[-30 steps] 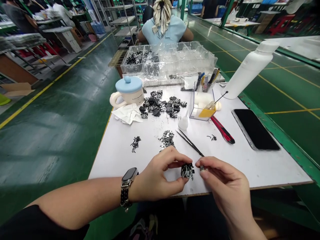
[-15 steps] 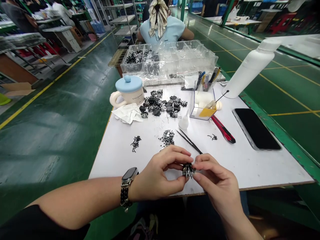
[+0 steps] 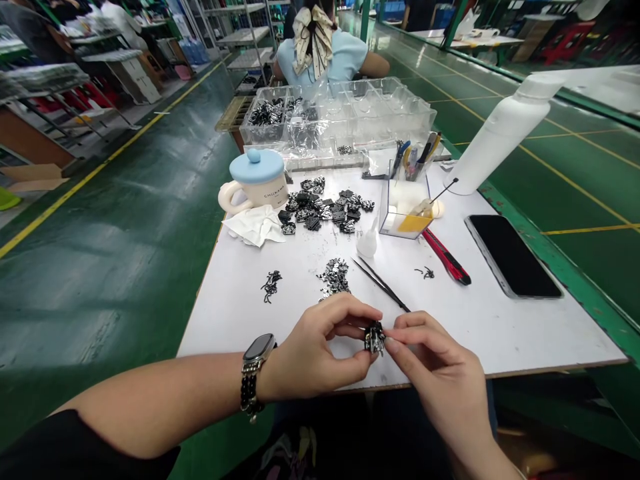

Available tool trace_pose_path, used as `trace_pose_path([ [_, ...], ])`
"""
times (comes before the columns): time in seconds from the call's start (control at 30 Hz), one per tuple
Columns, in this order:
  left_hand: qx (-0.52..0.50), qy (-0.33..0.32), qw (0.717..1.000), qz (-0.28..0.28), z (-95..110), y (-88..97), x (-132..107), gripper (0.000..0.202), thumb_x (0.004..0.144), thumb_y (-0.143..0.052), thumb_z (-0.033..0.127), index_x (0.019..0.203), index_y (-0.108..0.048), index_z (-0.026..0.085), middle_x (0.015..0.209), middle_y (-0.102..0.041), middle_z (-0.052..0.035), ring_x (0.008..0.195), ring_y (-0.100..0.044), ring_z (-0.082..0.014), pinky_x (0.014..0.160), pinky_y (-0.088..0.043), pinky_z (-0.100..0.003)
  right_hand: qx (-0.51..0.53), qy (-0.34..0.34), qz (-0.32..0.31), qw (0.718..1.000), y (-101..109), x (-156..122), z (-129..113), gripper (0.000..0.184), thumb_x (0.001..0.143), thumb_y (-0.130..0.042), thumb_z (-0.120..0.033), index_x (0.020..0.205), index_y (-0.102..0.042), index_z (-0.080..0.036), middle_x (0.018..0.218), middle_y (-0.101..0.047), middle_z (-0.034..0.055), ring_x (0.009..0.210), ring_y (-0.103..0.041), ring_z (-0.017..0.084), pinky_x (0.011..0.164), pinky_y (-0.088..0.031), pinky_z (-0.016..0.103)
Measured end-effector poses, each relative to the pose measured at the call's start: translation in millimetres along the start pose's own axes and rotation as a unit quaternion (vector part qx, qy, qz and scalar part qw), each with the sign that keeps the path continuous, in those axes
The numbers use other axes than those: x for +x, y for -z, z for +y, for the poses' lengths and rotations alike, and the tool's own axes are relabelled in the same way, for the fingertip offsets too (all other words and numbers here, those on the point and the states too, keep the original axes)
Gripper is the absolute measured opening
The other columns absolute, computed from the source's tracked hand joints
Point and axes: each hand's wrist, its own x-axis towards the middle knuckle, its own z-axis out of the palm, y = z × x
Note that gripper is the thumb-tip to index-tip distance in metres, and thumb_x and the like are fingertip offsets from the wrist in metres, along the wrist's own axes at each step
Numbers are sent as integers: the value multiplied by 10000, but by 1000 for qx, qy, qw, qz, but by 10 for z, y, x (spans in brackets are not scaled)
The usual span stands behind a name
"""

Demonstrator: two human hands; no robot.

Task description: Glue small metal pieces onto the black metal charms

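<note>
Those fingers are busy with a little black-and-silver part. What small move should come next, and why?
Perhaps a gentle nudge of the right hand against the black-and-silver part: the left hand pinches it, and the right fingertips meet at its side. Whether they hold a smaller piece is too small to tell.

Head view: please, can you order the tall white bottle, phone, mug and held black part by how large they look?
1. Tall white bottle
2. Phone and mug: too alike to rank
3. Black part, partly covered
</note>
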Motion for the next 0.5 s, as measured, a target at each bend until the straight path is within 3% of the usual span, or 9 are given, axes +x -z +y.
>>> trace_pose_path([
  [0.2, 3, -2, 1000, 7, 19, -4, 2, 370, 724, -665, 43, 1082, -601, 110, 984, -552, -72, 879, -618, -143, 803, -571, -220, -104, 91, 38, 990, -21, -29, -4, 129, 837, -634, -133, 898, -662, -243, 849, -565, 21, 786, -563, 144, 654, -457, 282],
  [0.5, 14, -25, 1000, 7, 25, 7, 25, 386, 686, -661, -1, 1060, -616, 83, 969, -565, -85, 874, -602, -136, 784, -555, -193, -132, 141, 52, 980, -9, -46, -15, 153, 814, -635, -64, 887, -634, -198, 814, -582, 29, 753, -558, 154, 637, -415, 312],
])
